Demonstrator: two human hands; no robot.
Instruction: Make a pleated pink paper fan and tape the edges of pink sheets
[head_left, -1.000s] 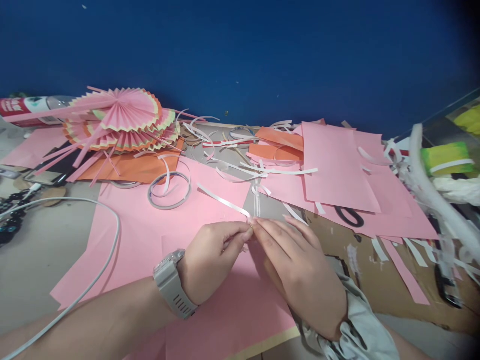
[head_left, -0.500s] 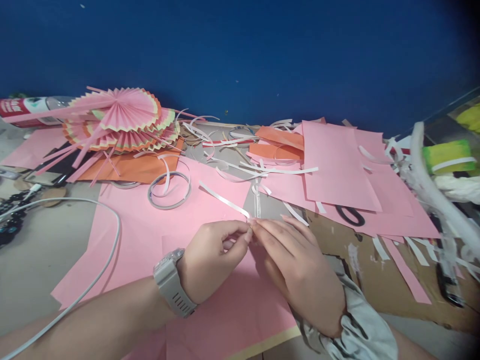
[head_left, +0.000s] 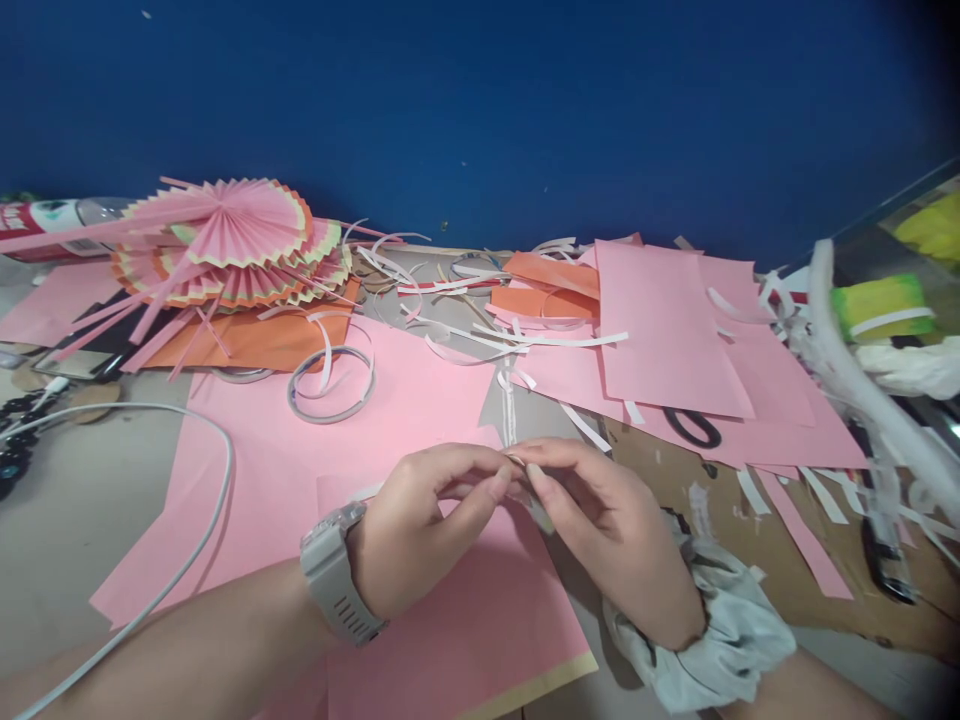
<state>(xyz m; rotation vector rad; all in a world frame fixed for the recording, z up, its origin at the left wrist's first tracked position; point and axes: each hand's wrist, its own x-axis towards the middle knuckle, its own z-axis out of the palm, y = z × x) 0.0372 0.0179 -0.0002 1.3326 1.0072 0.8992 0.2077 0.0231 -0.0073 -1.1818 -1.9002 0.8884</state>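
Note:
My left hand (head_left: 431, 525), with a grey watch (head_left: 339, 572) on its wrist, pinches a thin white paper strip (head_left: 366, 493). One end of the strip sticks out behind the left hand. My right hand (head_left: 611, 540), a pale scrunchie (head_left: 712, 625) round its wrist, meets the left at the fingertips and pinches the strip there too. The bit between the fingers is small and mostly hidden. Beneath both hands lies pink paper (head_left: 450, 640).
Folded paper fans (head_left: 240, 235) and a bottle (head_left: 67, 225) stand at back left. A roll of tape (head_left: 330, 412) lies on the pink paper. Pink sheets (head_left: 667, 330), loose strips and cardboard (head_left: 660, 490) are on the right. A white cable (head_left: 225, 480) crosses the left side.
The strip, which pointed away beyond the fingertips, now shows behind my left hand. My right hand's fingers have turned from lying flat over the strip to pinching with the thumb.

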